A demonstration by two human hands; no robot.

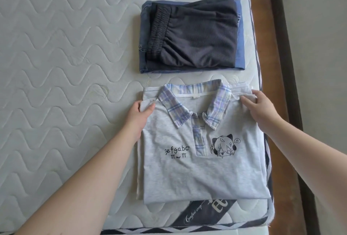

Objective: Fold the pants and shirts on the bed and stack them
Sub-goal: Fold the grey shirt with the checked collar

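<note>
Left hand: my left hand (139,116) pinches the grey shirt (202,161) at its shoulder, near 9 o'clock. The thumb lies on top and the fingers are tucked under the cloth.
Right hand: my right hand (260,106) grips the other shoulder, near 3 o'clock, with its fingers curled over a small fold of cloth.
Grey shirt: it lies flat and folded on the mattress (56,47), low in my view, front side up. It has a checked collar (195,101), black letters and a little cartoon face.
Dark shorts: the dark shorts (191,34) lie folded at 12 o'clock from the shirt, a little apart from it.
Blue jeans: the blue jeans (241,47) sit folded under the shorts, with their edges poking out.
</note>
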